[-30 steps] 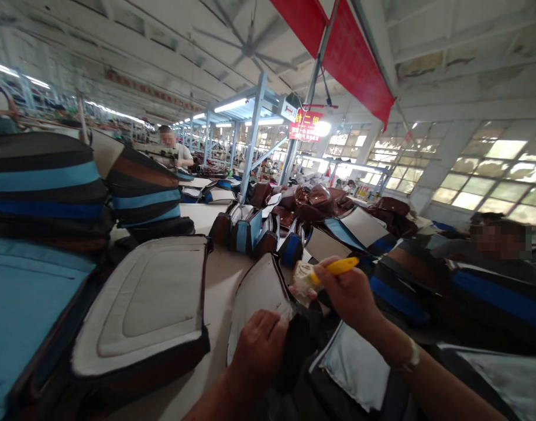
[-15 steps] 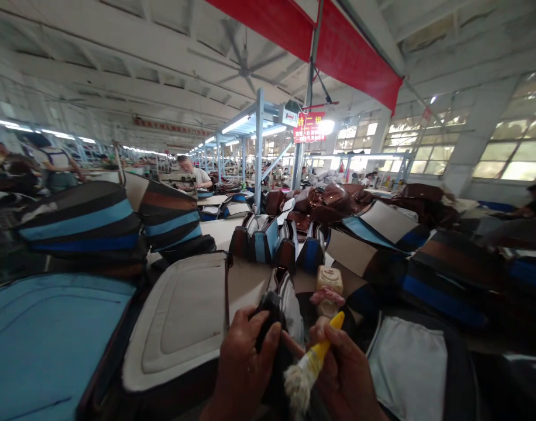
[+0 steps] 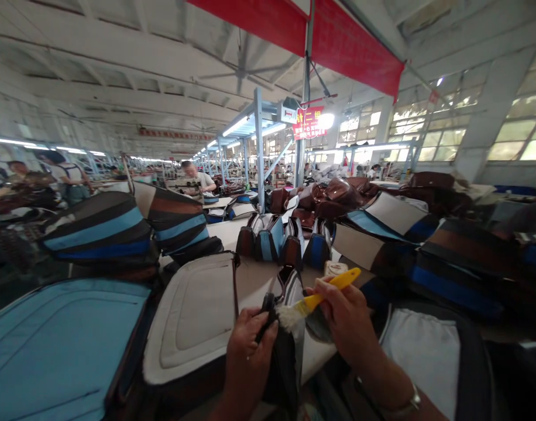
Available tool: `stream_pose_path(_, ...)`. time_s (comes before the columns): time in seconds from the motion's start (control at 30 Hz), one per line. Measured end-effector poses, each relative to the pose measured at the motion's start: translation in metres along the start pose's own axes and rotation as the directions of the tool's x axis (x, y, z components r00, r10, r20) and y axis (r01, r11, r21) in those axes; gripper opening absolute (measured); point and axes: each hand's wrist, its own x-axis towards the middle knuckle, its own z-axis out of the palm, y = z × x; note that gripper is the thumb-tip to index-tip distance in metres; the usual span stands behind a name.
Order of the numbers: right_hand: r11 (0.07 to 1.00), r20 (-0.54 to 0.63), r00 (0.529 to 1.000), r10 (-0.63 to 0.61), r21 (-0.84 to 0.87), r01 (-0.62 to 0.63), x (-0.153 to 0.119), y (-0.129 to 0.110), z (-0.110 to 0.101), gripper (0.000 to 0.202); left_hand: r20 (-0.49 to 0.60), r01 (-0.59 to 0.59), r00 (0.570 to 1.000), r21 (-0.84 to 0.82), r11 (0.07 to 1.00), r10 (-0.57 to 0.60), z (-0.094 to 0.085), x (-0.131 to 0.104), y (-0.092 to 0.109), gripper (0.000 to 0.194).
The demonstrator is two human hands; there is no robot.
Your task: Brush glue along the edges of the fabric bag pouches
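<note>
The left hand (image 3: 249,345) clasps a dark bag piece (image 3: 284,365) beside a pale padded panel (image 3: 200,316) as the right hand (image 3: 349,318) grips a yellow-handled brush (image 3: 312,302), its bristles (image 3: 291,316) near the left thumb (image 3: 267,346).

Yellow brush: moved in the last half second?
Yes. The yellow brush has moved up the view, bristles and handle both, closer to the fixed blue post.

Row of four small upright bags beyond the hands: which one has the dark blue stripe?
The rightmost bag. Its end shows dark blue; the second from left shows light blue, the first and third brown.
</note>
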Motion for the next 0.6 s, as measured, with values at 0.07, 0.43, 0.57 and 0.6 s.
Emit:
stream_pose_path(0.07, 0.975, 0.061, 0.993, -0.099, -0.195, 0.11, 0.013, 0.001, 0.008, 0.027, 0.006, 0.001, 1.0, -0.028, 1.0, -0.001, 0.001, -0.001, -0.002, 0.017)
stream_pose_path(0.43, 0.744, 0.259, 0.893, -0.367, -0.495, 0.449, 0.011, -0.006, 0.022, 0.025, -0.027, 0.023, 0.999, 0.003, 1.0, -0.022, -0.003, -0.001, -0.006, 0.018)
stream_pose_path(0.57, 0.755, 0.118, 0.89, -0.441, -0.486, 0.439, 0.01, -0.012, 0.013, 0.024, -0.078, 0.002, 0.997, 0.073, 0.997, 0.004, 0.0, 0.001, -0.009, 0.019)
stream_pose_path(0.6, 0.822, 0.035, 0.905, -0.423, -0.404, 0.4, 0.009, -0.018, 0.009, 0.025, -0.095, -0.019, 0.995, 0.1, 0.995, 0.029, 0.0, 0.001, -0.007, 0.019)
